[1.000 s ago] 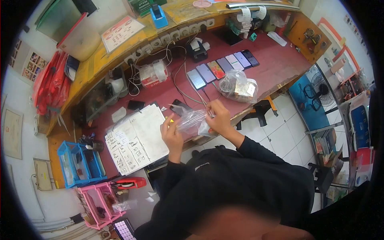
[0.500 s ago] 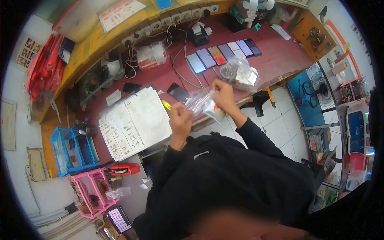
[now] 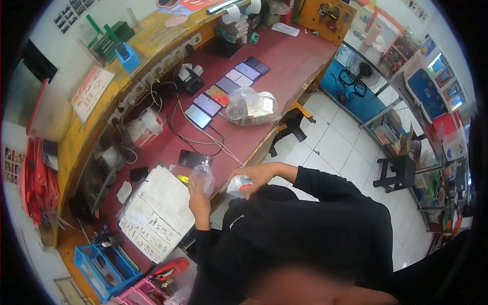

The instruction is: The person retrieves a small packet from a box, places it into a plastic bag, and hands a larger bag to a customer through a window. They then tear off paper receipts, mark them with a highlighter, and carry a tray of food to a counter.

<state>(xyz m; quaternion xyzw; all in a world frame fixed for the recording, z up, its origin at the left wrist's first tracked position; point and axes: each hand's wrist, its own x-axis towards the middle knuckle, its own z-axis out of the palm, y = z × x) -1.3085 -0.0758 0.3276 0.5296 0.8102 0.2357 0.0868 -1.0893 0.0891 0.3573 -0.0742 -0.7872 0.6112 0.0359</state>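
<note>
My left hand is closed on a crumpled clear plastic bag at the near edge of the desk. In my right hand, close to my body, is a small white packet with an orange-red mark. The hands are apart, with the packet clear of the bag. Just beyond my left hand lies a dark phone. An open notebook with handwriting lies to its left, and a yellow object rests at the notebook's edge.
A row of several phones crosses the red desk, beside a filled clear bag. Cables trail from the power sockets. Blue baskets and a pink basket stand at left. A black stool is on the tiled floor.
My hands have separated: the right has drawn the white packet back toward my body, while the left keeps the plastic bag. The camera view has turned, shifting the desk in the picture.
</note>
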